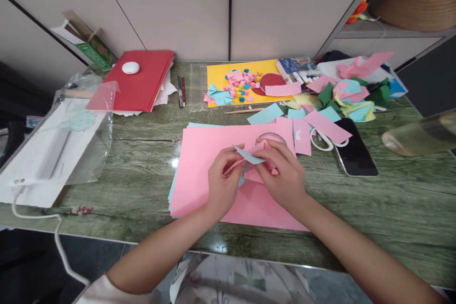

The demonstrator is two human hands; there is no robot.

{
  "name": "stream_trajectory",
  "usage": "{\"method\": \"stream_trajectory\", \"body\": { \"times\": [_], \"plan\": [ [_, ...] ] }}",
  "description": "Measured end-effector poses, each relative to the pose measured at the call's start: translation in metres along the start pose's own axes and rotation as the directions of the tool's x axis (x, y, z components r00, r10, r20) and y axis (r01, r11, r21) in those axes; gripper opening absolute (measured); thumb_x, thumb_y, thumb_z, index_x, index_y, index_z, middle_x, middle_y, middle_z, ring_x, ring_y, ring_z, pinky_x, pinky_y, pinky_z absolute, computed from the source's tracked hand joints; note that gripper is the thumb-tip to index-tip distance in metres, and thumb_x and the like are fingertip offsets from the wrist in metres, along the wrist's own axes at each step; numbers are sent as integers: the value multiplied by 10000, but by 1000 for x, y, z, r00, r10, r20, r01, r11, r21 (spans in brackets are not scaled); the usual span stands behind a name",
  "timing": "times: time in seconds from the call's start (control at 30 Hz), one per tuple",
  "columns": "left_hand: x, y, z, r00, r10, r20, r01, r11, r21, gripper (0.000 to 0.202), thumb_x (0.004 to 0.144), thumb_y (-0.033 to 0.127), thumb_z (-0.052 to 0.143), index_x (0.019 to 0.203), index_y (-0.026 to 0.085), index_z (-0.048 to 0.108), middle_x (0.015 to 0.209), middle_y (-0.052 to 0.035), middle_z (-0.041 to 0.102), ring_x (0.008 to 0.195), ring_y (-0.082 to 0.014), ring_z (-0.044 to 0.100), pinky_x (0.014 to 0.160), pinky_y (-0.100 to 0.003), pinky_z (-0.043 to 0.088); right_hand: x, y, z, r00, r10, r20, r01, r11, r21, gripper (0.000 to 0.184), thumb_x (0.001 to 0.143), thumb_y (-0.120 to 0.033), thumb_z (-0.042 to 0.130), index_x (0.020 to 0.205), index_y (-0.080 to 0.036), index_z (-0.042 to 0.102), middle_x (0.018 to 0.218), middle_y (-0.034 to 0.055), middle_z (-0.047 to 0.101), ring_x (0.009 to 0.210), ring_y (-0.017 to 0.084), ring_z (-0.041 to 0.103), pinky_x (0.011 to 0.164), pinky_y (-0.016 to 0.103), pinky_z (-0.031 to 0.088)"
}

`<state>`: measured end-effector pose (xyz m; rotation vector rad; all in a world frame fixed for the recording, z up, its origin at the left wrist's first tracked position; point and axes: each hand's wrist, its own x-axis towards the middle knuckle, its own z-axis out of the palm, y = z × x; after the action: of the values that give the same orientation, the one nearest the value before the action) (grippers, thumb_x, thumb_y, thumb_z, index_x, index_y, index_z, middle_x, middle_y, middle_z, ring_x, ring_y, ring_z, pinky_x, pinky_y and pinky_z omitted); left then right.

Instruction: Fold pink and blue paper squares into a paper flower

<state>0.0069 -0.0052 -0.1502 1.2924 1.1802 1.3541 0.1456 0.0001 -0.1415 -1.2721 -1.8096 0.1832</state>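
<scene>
My left hand (221, 181) and my right hand (281, 176) meet above a large pink sheet (199, 166) lying on the green marbled table (135, 161). Both pinch a small folded paper piece (250, 156), light blue on top with pink under it. The fingers of each hand are closed on its edges. A tape roll (270, 137) sits just behind my right hand. Pink and blue strips (302, 135) lie to the right of it.
A black phone (354, 152) and white scissors handles (326, 142) lie right. Paper scraps (352, 95) pile at back right. A yellow sheet (221, 73) holds small folded bits. A red folder (138, 80), pens (181, 90) and a plastic bag (71, 137) are left.
</scene>
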Motion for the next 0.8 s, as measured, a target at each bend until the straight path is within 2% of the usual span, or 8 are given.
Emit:
{"method": "stream_trajectory", "body": {
  "times": [0.2,0.3,0.37,0.47,0.53,0.63,0.7,0.8],
  "plan": [
    [-1,0,2,999,28,-34,-28,1000,3,59,802,149,568,821,203,558,831,-3,569,819,-120,595,756,-263,503,2,-4,-1,1000,-21,-15,21,1000,-10,111,800,-137,556,848,-214,620,1007,80,618,926,185,624,759,313,520],
    [-2,1,4,995,-11,-100,3,996,-87,239,778,142,604,944,239,462,830,24,553,806,-107,614,738,-258,516,3,-4,0,999,-38,-27,38,999,-16,96,793,-130,573,837,-203,617,986,81,622,916,175,623,758,300,522],
    [-2,1,5,993,-54,-104,41,992,-115,344,776,148,604,1041,258,414,827,26,557,794,-114,625,705,-263,525,3,-3,0,999,-45,-23,44,999,-15,96,795,-127,569,834,-202,616,975,79,623,920,173,622,774,302,520],
    [-2,1,3,995,-87,-52,85,996,-35,193,778,169,595,952,217,528,846,-7,598,824,-139,625,712,-281,525,1,-2,0,1000,-18,12,18,1000,1,164,805,-114,533,902,-225,604,996,64,627,954,179,615,798,324,517],
    [0,2,2,995,-89,-43,90,996,11,62,757,173,614,799,187,571,862,-27,623,855,-158,621,730,-297,523,-1,-3,1,999,41,34,-41,999,15,289,792,-115,537,1047,-250,555,1048,54,625,989,188,606,800,339,520],
    [4,3,0,993,-83,-83,85,996,19,76,744,172,629,731,182,555,839,-25,640,833,-156,625,718,-296,520,-3,-5,1,985,173,6,-173,983,68,556,751,-171,605,1255,-267,391,1183,79,570,1039,205,588,748,328,532],
    [6,3,-1,990,-86,-109,89,996,21,95,753,178,623,707,184,540,795,-12,632,787,-142,623,696,-279,515,-2,-6,0,963,268,15,-267,951,154,666,737,-219,637,1313,-261,304,1231,102,538,1084,208,563,745,316,526],
    [8,3,-1,985,-101,-138,102,995,-1,121,752,193,628,701,190,519,759,4,607,749,-133,615,648,-258,509,5,-4,-3,914,385,125,-405,866,292,695,736,-299,650,1325,-251,284,1193,103,567,1089,206,554,722,293,514]
  ]
}}
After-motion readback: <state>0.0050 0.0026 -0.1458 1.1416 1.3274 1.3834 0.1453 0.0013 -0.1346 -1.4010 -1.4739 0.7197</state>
